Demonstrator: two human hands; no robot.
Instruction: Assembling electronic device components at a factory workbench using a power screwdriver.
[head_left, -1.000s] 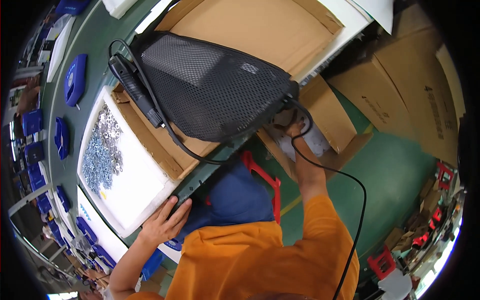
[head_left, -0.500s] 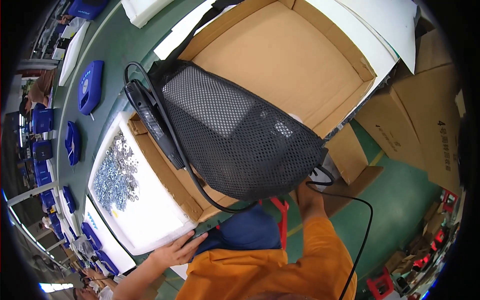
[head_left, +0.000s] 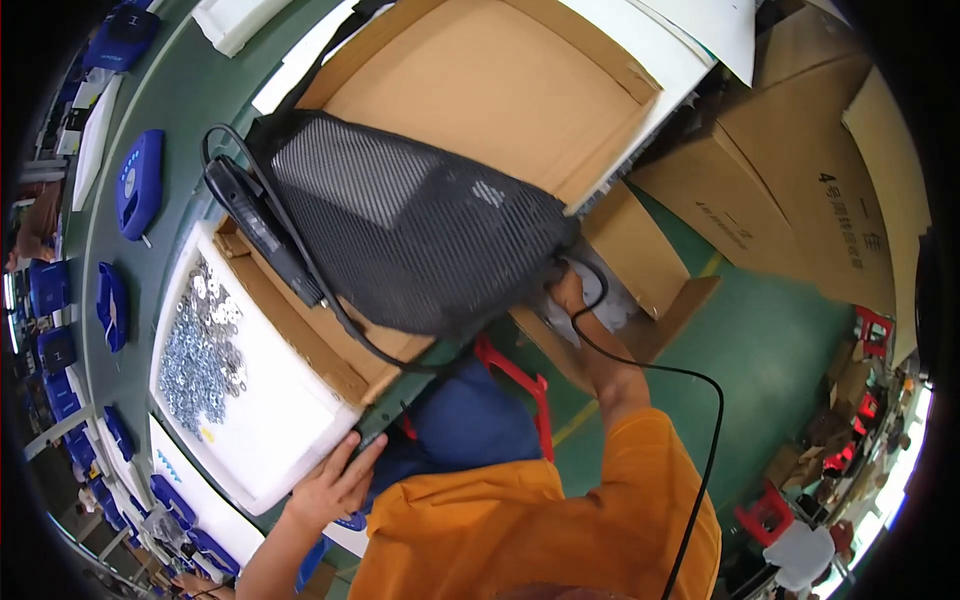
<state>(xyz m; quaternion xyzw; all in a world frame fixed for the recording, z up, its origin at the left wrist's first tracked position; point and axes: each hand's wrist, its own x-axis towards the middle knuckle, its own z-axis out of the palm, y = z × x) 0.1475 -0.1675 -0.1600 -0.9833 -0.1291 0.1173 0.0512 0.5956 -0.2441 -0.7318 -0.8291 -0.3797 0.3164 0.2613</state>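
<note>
A black mesh bag (head_left: 400, 235) lies slantwise across two cardboard trays, with a pale flat shape showing dimly through its netting. My right hand (head_left: 568, 290) is closed at the bag's right corner; its fingertips are partly hidden. A black corded device with a long handle (head_left: 262, 235) rests along the bag's left side, and its black cable (head_left: 650, 366) loops past my right forearm. My left hand (head_left: 335, 485) lies on the near table edge with its fingers apart, just below a white foam tray (head_left: 290, 440) of small metal washers and bluish hardware (head_left: 200, 360).
A shallow, wide cardboard tray (head_left: 480, 70) sits at the back, and a smaller cardboard box (head_left: 290, 335) adjoins the foam tray. Blue plastic housings (head_left: 138, 185) stand on the green table to the left. Large cartons (head_left: 790, 160) and a red stool (head_left: 520, 385) are on the right and below.
The whole view has shifted, so the table things appear farther left. My right hand, mostly hidden by the bag before, now shows at its corner. My left hand remains at the table edge.
</note>
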